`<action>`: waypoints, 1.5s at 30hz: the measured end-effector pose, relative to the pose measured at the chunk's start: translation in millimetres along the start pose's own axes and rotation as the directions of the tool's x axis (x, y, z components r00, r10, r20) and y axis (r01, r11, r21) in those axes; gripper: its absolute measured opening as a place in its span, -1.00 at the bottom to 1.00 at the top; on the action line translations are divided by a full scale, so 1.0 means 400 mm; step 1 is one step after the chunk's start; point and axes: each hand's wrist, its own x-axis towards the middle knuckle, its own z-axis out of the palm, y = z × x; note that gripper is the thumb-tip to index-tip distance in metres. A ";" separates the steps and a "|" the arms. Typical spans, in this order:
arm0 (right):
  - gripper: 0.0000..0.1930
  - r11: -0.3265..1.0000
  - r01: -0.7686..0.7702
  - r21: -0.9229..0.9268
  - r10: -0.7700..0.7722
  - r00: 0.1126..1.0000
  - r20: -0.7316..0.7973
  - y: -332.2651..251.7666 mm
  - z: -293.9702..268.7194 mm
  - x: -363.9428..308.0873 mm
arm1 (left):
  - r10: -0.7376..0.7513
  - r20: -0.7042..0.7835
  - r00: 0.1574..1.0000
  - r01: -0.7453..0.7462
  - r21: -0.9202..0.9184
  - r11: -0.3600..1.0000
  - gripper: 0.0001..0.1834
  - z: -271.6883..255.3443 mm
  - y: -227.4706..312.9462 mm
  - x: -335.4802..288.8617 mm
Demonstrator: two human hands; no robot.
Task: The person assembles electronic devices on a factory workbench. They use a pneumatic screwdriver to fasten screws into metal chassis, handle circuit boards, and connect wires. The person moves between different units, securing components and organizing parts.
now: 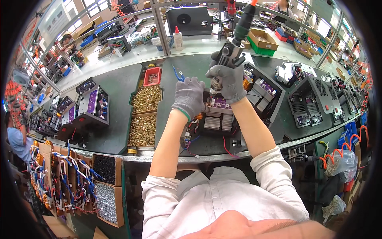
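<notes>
My right hand (227,77), in a grey glove, is wrapped round a pneumatic screwdriver (217,83) held nearly upright. Its lower end points down at a purple circuit board (220,103) with silver finned heat sinks (219,121) in front of it. My left hand (189,95), gloved too, is at the left of that board with its fingers curled. What it grips is hidden. From beyond its knuckles a blue cable (176,72) with a metal lug sticks out; whether the fingers hold it cannot be seen.
Left of my arm is a bin of brass-coloured fasteners (145,99), with a red tray (152,76) behind it. Open device housings (93,105) stand left, and more housings (304,103) right. A white bottle (178,39) is on the far shelf. Cable bundles (67,175) hang lower left.
</notes>
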 end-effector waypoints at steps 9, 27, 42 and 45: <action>-0.67 0.993 -0.005 -0.121 0.017 0.995 0.100 0.001 0.026 -0.018 | 0.024 -0.057 0.998 -0.021 0.046 0.999 -0.42 0.011 -0.004 -0.003; -0.69 0.993 -0.081 -0.090 0.097 0.977 0.189 0.024 0.028 -0.009 | -0.669 0.290 0.685 -0.483 -0.507 -0.714 -0.80 0.166 -0.310 -0.276; -0.59 0.999 -0.036 -0.030 0.041 0.974 0.221 -0.005 0.029 -0.026 | -0.386 0.243 0.890 -0.162 -0.624 -0.765 -0.66 -0.034 0.090 -0.406; -0.58 0.960 -0.068 0.273 0.004 0.974 0.228 -0.085 0.047 -0.050 | -0.363 0.304 0.881 -0.135 -0.573 -0.808 -0.68 -0.033 0.090 -0.395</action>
